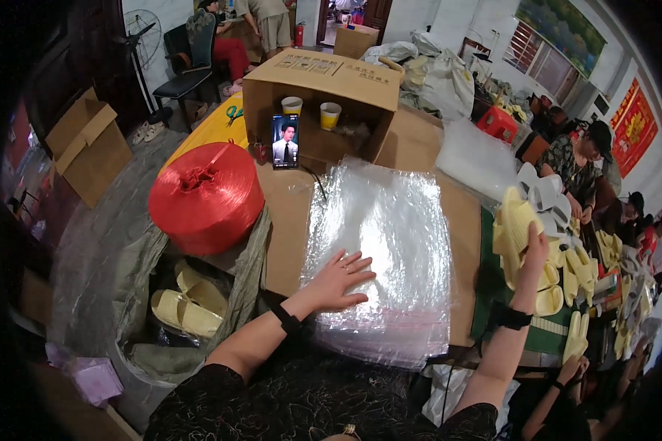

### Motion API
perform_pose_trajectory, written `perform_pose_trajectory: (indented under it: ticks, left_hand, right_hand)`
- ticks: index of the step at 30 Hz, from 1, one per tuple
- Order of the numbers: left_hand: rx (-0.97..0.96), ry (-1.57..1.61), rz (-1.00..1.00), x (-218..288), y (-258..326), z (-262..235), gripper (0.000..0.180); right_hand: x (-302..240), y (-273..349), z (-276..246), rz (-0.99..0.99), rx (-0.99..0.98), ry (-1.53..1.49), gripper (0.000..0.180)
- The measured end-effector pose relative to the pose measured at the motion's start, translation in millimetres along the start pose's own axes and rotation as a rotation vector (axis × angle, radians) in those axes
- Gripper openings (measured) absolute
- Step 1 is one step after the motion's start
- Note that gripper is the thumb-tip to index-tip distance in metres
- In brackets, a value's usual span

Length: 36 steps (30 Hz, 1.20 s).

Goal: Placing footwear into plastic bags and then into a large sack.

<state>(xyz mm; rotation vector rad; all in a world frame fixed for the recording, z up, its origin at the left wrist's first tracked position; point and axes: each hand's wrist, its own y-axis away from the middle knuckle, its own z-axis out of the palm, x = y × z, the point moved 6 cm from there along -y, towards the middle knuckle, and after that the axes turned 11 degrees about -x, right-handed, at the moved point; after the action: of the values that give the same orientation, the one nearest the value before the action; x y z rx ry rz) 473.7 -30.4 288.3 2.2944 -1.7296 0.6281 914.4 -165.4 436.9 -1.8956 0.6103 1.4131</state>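
My left hand (340, 282) lies with fingers spread on a stack of clear plastic bags (390, 220) in front of me. A ring shows on one finger. Off to the right, my right hand (535, 251) is closed around pale yellow slippers (513, 224), held at the edge of a green mat (487, 272); whether it is one or a pair I cannot tell. More yellow slippers (579, 272) and several white slippers (543, 192) lie just beyond that hand.
A big red twine roll (206, 198) stands left, above an open sack (136, 323) holding yellow slippers (191, 305). A phone (285, 142) leans before an open cardboard box (320, 81) with two paper cups inside. Other people (577, 165) work along the right side.
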Motion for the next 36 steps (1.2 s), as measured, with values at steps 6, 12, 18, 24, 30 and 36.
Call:
perform_pose_trajectory:
  ticks: [6, 12, 18, 24, 30, 36]
  left_hand:
    - [0.002, -0.016, -0.017, 1.1, 1.2, -1.3, 0.06]
    - [0.032, -0.031, -0.013, 0.8, 3.4, -1.3, 0.059]
    - [0.016, -0.013, -0.017, 2.7, 1.2, -1.0, 0.059]
    - [0.035, -0.012, -0.004, 3.9, 2.0, -4.6, 0.06]
    - [0.056, -0.037, -0.001, 0.4, 1.9, -2.7, 0.06]
    - [0.209, 0.303, -0.026, 5.9, 6.1, -19.4, 0.073]
  right_hand:
    - [-102.4, 47.1, 47.9, -0.014, -0.228, -0.517, 0.038]
    - [-119.0, 93.1, 124.4, 0.099, -0.601, -0.987, 0.044]
    - [-113.3, 108.7, 181.1, 0.172, -0.612, -0.927, 0.04]
    - [-68.2, 111.6, 216.9, 0.338, -0.56, -1.036, 0.035]
    - [-46.1, 144.3, 284.0, 0.337, -0.557, -0.956, 0.025]
    - [-10.0, 152.0, 335.0, 0.268, -0.642, -0.674, 0.03]
